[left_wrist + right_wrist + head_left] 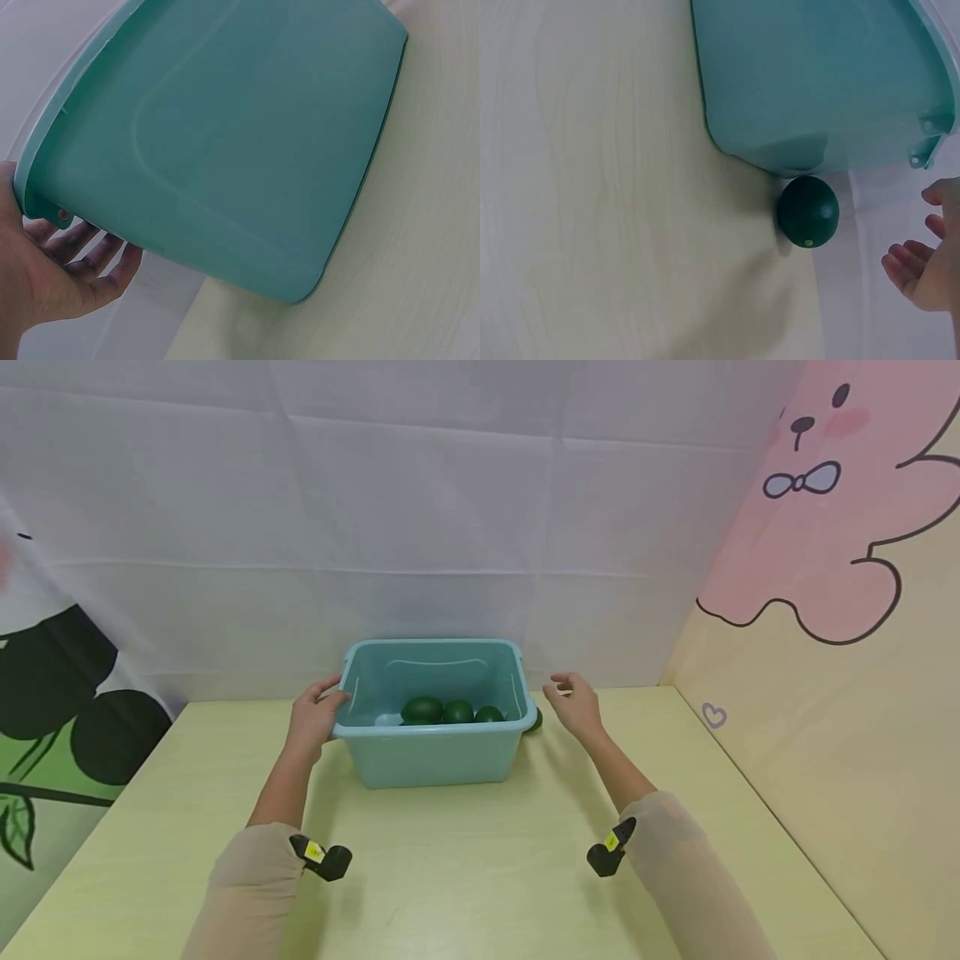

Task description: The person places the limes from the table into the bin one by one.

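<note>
A light teal plastic bin (431, 760) stands on the table near the back wall. Inside it lie several dark green, smooth, rounded fruits (422, 710) that look like avocados. My left hand (313, 714) holds the bin's left end at the rim; in the left wrist view its fingers curl beneath the rim (46, 127). Off the bin's right end, my right hand (576, 706) hovers with loosely bent fingers and nothing in them. One more dark green fruit (808, 211) rests on the table against or very near the bin's right end, mostly hidden in the head view.
The pale wooden-looking table (450, 877) extends in front of the bin. Behind it hangs a creased white cloth (420, 510). A side wall (840, 727) with a pink cartoon bear borders the table on the right; dark cartoon shapes (120, 735) show at left.
</note>
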A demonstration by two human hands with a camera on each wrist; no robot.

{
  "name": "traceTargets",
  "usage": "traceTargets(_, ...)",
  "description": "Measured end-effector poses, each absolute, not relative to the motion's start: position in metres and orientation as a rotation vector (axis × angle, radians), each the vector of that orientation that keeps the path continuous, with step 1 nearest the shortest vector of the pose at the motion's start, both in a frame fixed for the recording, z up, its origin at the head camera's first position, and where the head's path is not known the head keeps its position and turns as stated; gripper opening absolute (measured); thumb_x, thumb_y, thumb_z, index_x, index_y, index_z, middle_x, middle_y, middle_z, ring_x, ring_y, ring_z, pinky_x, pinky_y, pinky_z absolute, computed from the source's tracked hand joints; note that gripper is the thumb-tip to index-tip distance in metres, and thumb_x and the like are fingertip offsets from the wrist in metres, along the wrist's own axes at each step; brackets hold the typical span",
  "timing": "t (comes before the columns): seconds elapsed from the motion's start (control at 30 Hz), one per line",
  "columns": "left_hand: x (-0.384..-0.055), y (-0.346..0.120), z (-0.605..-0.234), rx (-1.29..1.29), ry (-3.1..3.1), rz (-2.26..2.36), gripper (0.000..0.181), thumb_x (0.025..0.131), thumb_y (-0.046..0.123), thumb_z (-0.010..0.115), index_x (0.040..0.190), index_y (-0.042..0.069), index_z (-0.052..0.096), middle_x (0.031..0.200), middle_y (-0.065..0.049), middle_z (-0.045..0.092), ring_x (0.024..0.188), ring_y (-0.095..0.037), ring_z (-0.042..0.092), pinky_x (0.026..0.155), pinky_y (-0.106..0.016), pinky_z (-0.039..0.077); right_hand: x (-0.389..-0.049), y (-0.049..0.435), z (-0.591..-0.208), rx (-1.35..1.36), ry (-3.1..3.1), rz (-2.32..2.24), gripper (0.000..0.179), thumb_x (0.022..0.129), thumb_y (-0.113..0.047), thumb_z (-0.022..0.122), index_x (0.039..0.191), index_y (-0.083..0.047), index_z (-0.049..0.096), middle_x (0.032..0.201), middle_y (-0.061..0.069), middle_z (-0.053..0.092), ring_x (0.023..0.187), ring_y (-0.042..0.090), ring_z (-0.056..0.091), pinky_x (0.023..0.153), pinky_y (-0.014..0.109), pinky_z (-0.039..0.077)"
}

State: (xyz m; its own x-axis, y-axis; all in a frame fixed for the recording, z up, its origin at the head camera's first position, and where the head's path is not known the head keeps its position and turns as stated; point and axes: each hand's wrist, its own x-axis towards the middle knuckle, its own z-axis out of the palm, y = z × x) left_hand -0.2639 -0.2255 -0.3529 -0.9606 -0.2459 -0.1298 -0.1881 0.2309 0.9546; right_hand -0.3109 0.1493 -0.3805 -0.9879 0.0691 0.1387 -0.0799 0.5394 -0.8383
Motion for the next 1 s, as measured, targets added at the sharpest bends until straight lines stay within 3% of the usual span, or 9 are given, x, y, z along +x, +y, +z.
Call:
traceTargets(0.13,-0.265,-0.226,-0.353,0.424,-2.426,-1.865,0.055,0.094,0.026,0.047,0.147,0.017,0.032,0.147,-0.016,0.037,0.125,-0.034,0.045,0.073,-0.027,0.051,-0.314,0.152,-0.396,0.018,-2.709,1.365,0.046,0.089,-0.027,0.059,0.129,-0.005,0.051,0.132,0.021,0.051,0.114,0.036,0.055,0.089,0.046,0.048)
traceTargets(0.43,-0.265,-0.227,-0.354,0.421,-2.420,-1.878,0.055,0.094,0.026,0.047,0.146,0.017,0.032,0.147,-0.016,0.038,0.123,-0.034,0.046,0.066,-0.021,0.050,-0.320,0.147,-0.432,0.020,-2.788,1.295,0.052,0.087,-0.026,0.061,0.133,-0.004,0.047,0.137,0.025,0.044,0.122,0.041,0.046,0.094,0.051,0.044)
traceTargets(0.87,-0.268,-0.227,-0.356,0.421,-2.432,-1.863,0.055,0.093,0.025,0.047,0.146,0.016,0.033,0.146,-0.017,0.039,0.122,-0.034,0.048,0.066,-0.022,0.050,-0.326,0.135,-0.455,0.251,-2.916,1.144,0.066,0.087,-0.025,0.062,0.145,-0.013,0.035,0.151,0.019,0.029,0.142,0.040,0.013,0.108,0.061,0.023)
traceTargets(0.93,-0.268,-0.227,-0.356,0.416,-2.437,-1.859,0.055,0.093,0.025,0.047,0.146,0.016,0.033,0.146,-0.017,0.039,0.122,-0.035,0.047,0.067,-0.023,0.051,-0.326,0.134,-0.457,0.260,-2.920,1.137,0.065,0.087,-0.024,0.062,0.145,-0.014,0.035,0.150,0.018,0.031,0.142,0.040,0.013,0.108,0.061,0.023)
traceTargets(1.0,-0.267,-0.229,-0.356,0.418,-2.438,-1.860,0.056,0.093,0.025,0.047,0.147,0.017,0.032,0.146,-0.017,0.039,0.122,-0.035,0.047,0.066,-0.022,0.050,-0.325,0.132,-0.457,0.243,-2.904,1.138,0.062,0.087,-0.022,0.062,0.143,-0.011,0.037,0.147,0.018,0.036,0.140,0.040,0.022,0.108,0.059,0.025)
